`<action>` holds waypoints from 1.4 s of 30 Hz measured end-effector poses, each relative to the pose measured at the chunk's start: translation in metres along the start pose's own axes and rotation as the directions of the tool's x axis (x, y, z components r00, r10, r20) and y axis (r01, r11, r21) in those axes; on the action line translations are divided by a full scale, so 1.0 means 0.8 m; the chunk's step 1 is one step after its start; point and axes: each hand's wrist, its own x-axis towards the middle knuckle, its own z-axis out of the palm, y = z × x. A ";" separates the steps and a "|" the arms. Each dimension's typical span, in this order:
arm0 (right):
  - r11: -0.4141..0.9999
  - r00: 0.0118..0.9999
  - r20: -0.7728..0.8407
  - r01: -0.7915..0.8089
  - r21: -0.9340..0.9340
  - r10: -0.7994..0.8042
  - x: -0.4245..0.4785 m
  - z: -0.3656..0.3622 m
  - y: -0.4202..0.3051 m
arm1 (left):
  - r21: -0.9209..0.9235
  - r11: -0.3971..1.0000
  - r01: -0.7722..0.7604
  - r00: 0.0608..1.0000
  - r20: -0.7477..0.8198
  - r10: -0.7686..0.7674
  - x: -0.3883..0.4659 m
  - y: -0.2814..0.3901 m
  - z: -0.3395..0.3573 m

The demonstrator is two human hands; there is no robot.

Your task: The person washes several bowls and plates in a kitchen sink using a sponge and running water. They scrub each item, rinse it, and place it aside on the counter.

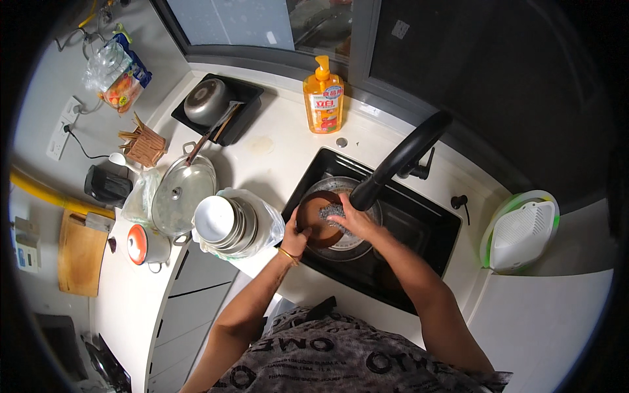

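Observation:
My left hand [294,238] grips the near left rim of a round brown bowl or pot [310,212], tilted over the sink. In my right hand [357,219] is a grey steel wool scrubber [332,216], pressed against the vessel's inner side. Beneath them a wider round metal pan or basin [376,236] sits in the black sink [417,245], partly hidden by my hands and the brown vessel. The black faucet [398,157] arches over from the back, its spout end just above my right hand.
Stacked bowls [216,219] stand on plastic left of the sink. Behind them are a lidded pan [172,209] and a black tray [241,125] holding an upturned pot [205,102]. A dish soap bottle [323,100] stands by the window; white and green plastic baskets [523,236] lean at right.

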 end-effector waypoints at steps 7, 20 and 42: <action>0.917 0.887 -0.366 -0.137 0.373 0.281 0.004 0.067 0.054 | -0.184 0.981 0.052 0.998 -0.009 -0.055 0.014 0.036 0.032; 0.980 0.941 -0.290 0.140 -0.141 -0.176 0.004 0.017 0.065 | -0.045 0.976 0.215 0.941 0.276 -0.195 0.034 0.024 0.000; 0.951 0.827 -0.512 -0.080 0.299 0.231 0.010 0.111 0.069 | -0.223 0.974 -0.030 0.999 -0.036 0.022 0.027 0.014 0.039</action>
